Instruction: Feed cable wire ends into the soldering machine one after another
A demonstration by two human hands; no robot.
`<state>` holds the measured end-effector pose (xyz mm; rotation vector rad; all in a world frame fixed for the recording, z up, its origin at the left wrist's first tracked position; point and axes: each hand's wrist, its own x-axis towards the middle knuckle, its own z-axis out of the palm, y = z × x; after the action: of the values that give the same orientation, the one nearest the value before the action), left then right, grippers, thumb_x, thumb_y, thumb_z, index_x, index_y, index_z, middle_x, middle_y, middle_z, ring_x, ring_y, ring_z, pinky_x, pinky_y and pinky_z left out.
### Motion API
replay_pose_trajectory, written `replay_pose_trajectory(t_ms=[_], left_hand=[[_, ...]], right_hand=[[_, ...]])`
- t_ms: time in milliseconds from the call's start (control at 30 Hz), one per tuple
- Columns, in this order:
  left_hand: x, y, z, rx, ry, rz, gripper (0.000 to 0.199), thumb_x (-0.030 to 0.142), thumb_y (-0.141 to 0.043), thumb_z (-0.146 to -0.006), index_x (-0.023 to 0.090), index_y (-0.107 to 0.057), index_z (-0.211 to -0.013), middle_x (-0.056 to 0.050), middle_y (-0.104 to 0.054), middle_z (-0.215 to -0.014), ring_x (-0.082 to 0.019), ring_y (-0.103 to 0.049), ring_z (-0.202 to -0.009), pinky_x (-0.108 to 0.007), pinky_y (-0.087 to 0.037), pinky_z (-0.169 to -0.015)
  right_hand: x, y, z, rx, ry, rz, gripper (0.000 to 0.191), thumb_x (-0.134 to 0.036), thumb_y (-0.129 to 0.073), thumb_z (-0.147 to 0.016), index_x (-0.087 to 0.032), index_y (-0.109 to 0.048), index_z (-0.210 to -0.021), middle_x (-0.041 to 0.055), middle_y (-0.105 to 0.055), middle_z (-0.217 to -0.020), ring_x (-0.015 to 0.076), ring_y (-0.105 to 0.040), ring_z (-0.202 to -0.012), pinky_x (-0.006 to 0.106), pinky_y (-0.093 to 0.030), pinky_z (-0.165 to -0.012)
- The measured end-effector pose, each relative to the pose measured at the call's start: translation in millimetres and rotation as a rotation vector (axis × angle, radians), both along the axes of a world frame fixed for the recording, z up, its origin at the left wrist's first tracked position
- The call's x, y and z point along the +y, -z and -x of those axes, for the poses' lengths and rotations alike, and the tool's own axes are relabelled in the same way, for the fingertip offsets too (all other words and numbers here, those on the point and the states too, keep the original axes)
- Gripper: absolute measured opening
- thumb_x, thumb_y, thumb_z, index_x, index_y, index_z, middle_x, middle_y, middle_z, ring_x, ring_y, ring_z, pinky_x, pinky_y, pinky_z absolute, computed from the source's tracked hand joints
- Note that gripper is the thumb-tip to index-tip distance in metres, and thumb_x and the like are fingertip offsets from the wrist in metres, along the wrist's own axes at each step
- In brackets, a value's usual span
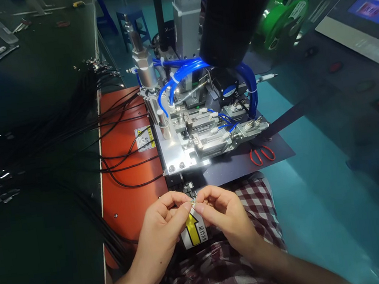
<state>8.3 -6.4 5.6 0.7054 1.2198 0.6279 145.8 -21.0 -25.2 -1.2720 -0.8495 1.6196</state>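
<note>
My left hand (167, 222) and my right hand (223, 212) meet at the fingertips in front of the machine (206, 135). Thumb and index finger of each are pinched together. Between them is a tiny, thin, pale yellowish piece (193, 202), mostly hidden by the fingertips, perhaps a wire end. Both hands seem to hold it. Just below the fingertips a white label with a yellow arrow (193, 230) shows. A small metal part of the machine (188, 188) lies right behind the fingers.
Black cables (67, 111) with shiny ends run across the dark table (60, 252) and the orange plate (127, 197). Red-handled scissors (262, 155) lie right of the machine. A green spool (280, 23) and a screen (375, 1) stand at the right. Blue tubes (187, 70) arch over the machine.
</note>
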Motion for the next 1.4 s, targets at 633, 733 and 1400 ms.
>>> replay_pose_trajectory(t_ms=[633,733,1400], left_hand=[[-1.9,2.2,-0.2,0.045,0.014,-0.033,0.022,0.037,-0.061,-0.079,0.015,-0.056,-0.080,0.011,-0.032,-0.046,-0.003,-0.023,-0.041,-0.013,-0.022,-0.038],[-2.1,3.1,0.4,0.066,0.023,-0.028,0.024,0.039,-0.060,-0.079,0.015,-0.056,-0.080,0.011,-0.030,-0.045,-0.003,-0.021,-0.042,-0.013,-0.019,-0.038],[-3.4,1.3,0.8,0.026,0.022,-0.070,0.020,0.034,-0.062,-0.080,0.016,-0.054,-0.080,0.008,-0.045,-0.048,-0.003,-0.035,-0.041,-0.011,-0.027,-0.039]], right_hand=[[-1.1,1.9,2.1,-0.061,0.008,-0.051,0.012,-0.024,-0.062,-0.076,-0.016,-0.056,-0.070,-0.0041,-0.049,-0.059,0.0086,-0.041,-0.052,0.022,-0.035,-0.050],[-1.3,2.2,1.2,-0.075,0.005,-0.055,0.011,-0.025,-0.063,-0.076,-0.016,-0.057,-0.072,-0.0036,-0.051,-0.061,0.0087,-0.043,-0.053,0.022,-0.037,-0.051],[0.2,1.0,1.2,-0.160,0.019,-0.176,0.012,-0.021,-0.058,-0.082,-0.017,-0.055,-0.071,-0.0042,-0.050,-0.060,0.0087,-0.045,-0.051,0.022,-0.038,-0.051]])
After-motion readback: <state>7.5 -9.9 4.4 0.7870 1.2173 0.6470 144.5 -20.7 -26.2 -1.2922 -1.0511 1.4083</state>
